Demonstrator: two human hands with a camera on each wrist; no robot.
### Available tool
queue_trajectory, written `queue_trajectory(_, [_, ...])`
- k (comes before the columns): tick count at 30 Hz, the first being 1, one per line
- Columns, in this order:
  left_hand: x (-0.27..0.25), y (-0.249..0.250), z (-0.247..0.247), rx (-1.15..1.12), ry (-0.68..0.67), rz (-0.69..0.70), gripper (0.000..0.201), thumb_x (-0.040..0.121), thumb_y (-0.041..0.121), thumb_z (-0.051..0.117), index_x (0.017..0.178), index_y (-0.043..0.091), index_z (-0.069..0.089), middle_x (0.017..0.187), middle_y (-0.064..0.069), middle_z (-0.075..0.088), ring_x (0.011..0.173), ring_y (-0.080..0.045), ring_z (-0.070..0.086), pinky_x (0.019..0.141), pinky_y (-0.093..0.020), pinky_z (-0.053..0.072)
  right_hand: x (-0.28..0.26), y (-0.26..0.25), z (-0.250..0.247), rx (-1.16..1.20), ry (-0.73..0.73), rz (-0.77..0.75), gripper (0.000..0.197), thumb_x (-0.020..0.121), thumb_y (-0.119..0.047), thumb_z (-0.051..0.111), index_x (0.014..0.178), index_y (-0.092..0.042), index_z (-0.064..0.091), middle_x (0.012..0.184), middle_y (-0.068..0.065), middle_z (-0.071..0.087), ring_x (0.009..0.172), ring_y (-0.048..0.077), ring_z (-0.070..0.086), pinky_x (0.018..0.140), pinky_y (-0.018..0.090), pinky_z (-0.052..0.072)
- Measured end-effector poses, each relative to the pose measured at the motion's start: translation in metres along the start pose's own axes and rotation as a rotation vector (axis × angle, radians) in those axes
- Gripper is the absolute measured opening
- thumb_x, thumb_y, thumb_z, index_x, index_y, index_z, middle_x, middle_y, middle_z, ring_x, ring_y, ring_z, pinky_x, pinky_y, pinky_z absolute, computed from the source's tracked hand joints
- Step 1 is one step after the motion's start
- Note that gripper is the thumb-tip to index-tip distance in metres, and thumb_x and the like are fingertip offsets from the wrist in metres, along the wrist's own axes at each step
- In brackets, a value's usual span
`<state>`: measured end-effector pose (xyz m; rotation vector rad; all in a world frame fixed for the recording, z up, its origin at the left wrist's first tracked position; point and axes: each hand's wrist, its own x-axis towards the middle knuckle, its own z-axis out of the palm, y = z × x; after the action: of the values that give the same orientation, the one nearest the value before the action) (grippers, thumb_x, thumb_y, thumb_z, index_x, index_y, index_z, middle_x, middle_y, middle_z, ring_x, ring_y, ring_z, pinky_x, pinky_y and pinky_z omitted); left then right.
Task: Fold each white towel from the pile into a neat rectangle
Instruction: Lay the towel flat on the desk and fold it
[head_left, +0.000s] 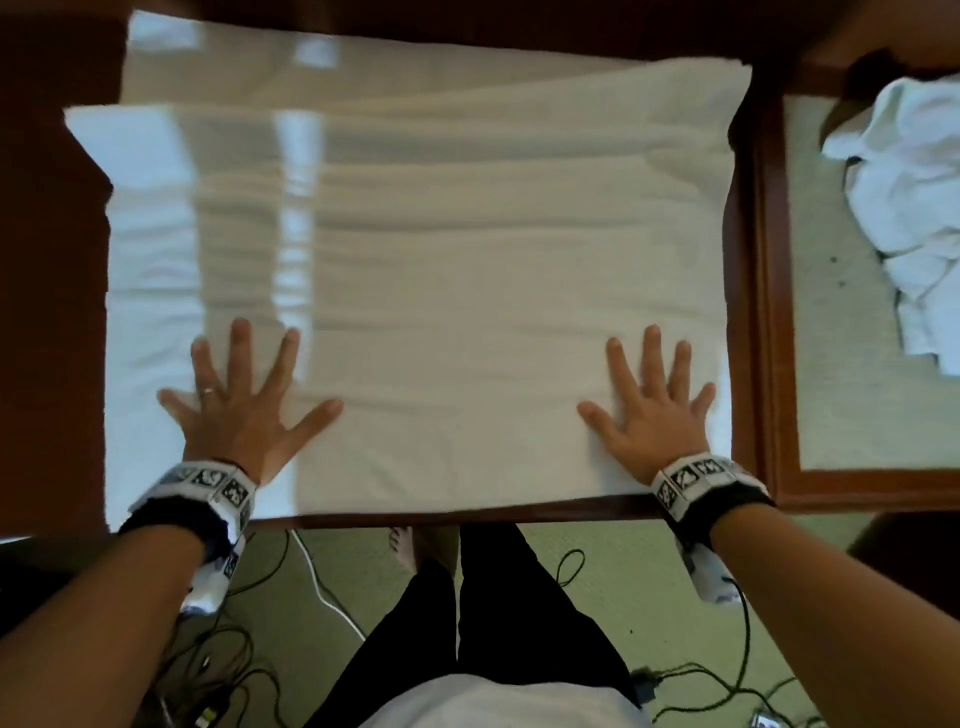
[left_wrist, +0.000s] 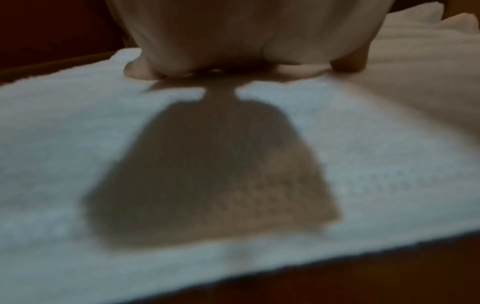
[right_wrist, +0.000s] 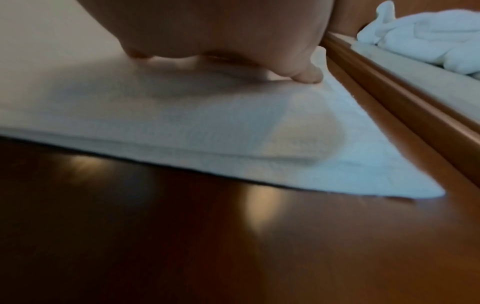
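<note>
Counter (head_left: 748, 291): dark wood, carries everything; a framed side surface (head_left: 831, 364) sits beyond the right hand's outer edge.

Towel (head_left: 467, 260): spread flat on the counter under both hands, stretching away from the fingertips to the far edge. Right wrist view shows two layers at the near edge, so it looks folded once already. Horizontal ripples run across it ahead of both palms. Near edge lies just behind the wrists, along the counter's front rim.

Pile (head_left: 904, 218): crumpled white towels on the side surface, well apart from the right hand, off past its little finger.

Left hand (head_left: 244, 400): released, fingers splayed straight, palm flat on the towel. Grasping nothing.

Right hand (head_left: 649, 405): same, flat and splayed, pressing near the towel's right edge, holding nothing.

Step in hand, my read: smoothing before the next fold.

How to do it well:
- push both palms away from the body together, even pressure, so ripples run out the far edge rather than bunching
- keep fingers spread for width
- top layer can slide on the lower one; check corners line up afterward
- light strokes so the towel doesn't skate on the glossy wood
</note>
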<state>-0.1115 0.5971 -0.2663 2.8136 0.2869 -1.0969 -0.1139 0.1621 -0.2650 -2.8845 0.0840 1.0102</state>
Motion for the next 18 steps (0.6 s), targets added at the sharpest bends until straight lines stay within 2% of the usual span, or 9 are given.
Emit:
queue_trajectory(2, [0.019,0.004,-0.010,0.017,0.027,0.003,0.093,0.070,0.097,0.018,0.136,0.061,-0.037,0.150,0.011,-0.050,0.148,-0.035,-0.030,0.112,-0.076,-0.002,0.019,-0.003,-0.009,0.009,0.045,-0.001,0.081,0.087,-0.080,0.019,0.149,-0.048,-0.021,0.155,-0.008,-0.040,0.145,0.034,-0.030,0.113,0.072,-0.001])
queue_trajectory(4, [0.029,0.006,-0.019,-0.010,0.066,0.023,0.094,0.072,0.096,0.021,0.142,0.059,-0.029,0.157,0.010,-0.041,0.150,-0.033,-0.026,0.113,-0.075,-0.002,0.031,-0.006,-0.017,0.027,0.070,-0.001,0.080,0.089,-0.079,0.023,0.152,-0.047,-0.015,0.158,-0.007,-0.035,0.147,0.033,-0.026,0.114,0.070,0.000])
queue_trajectory(8, [-0.001,0.006,0.002,-0.041,0.232,0.098,0.087,0.085,0.088,0.020,0.155,0.047,-0.011,0.165,0.007,-0.024,0.153,-0.031,-0.014,0.115,-0.070,0.000,0.002,-0.005,0.000,0.051,0.216,0.040,0.077,0.094,-0.073,0.024,0.156,-0.036,-0.004,0.162,0.000,-0.026,0.150,0.031,-0.019,0.116,0.065,0.003])
queue_trajectory(11, [-0.039,-0.003,0.049,0.016,0.171,0.156,0.085,0.084,0.085,0.008,0.157,0.044,-0.008,0.165,0.005,-0.023,0.154,-0.033,-0.009,0.113,-0.072,0.005,-0.041,0.008,0.036,0.059,0.160,0.036,0.073,0.096,-0.069,0.022,0.156,-0.038,-0.008,0.162,-0.001,-0.026,0.150,0.029,-0.020,0.118,0.059,0.001])
queue_trajectory(12, [-0.047,-0.007,0.063,0.039,0.145,0.158,0.085,0.084,0.085,0.005,0.157,0.043,-0.009,0.165,0.005,-0.024,0.154,-0.033,-0.009,0.112,-0.073,0.006,-0.051,0.014,0.044,0.082,0.147,0.026,0.071,0.098,-0.066,0.024,0.156,-0.038,-0.005,0.163,-0.001,-0.023,0.151,0.028,-0.018,0.118,0.056,0.000])
queue_trajectory(13, [-0.051,-0.011,0.073,0.050,0.145,0.157,0.085,0.084,0.084,0.004,0.157,0.043,-0.009,0.165,0.005,-0.025,0.153,-0.033,-0.009,0.112,-0.073,0.006,-0.057,0.020,0.048,0.135,0.170,0.022,0.066,0.100,-0.060,0.029,0.157,-0.035,0.005,0.165,0.000,-0.016,0.152,0.027,-0.012,0.119,0.053,0.002])
queue_trajectory(15, [-0.052,-0.013,0.081,0.039,0.178,0.143,0.083,0.085,0.084,0.003,0.157,0.043,-0.009,0.164,0.006,-0.027,0.153,-0.032,-0.011,0.112,-0.073,0.004,-0.061,0.031,0.045,0.307,0.362,0.081,0.051,0.104,-0.042,0.040,0.150,-0.020,0.038,0.164,0.011,0.015,0.150,0.029,0.015,0.120,0.045,0.018])
queue_trajectory(17, [-0.050,-0.011,0.084,0.040,0.222,0.143,0.083,0.085,0.083,0.002,0.156,0.043,-0.011,0.162,0.008,-0.031,0.153,-0.030,-0.015,0.112,-0.072,0.002,-0.063,0.046,0.037,0.451,0.553,0.263,0.037,0.102,-0.026,0.047,0.132,-0.007,0.058,0.145,0.018,0.047,0.132,0.036,0.043,0.109,0.040,0.035])
queue_trajectory(18, [-0.048,-0.011,0.086,0.042,0.245,0.148,0.083,0.085,0.083,0.001,0.156,0.043,-0.012,0.162,0.008,-0.032,0.152,-0.028,-0.018,0.112,-0.072,0.001,-0.063,0.054,0.032,0.497,0.575,0.364,0.033,0.101,-0.022,0.049,0.126,-0.005,0.063,0.135,0.019,0.055,0.123,0.038,0.051,0.102,0.040,0.039])
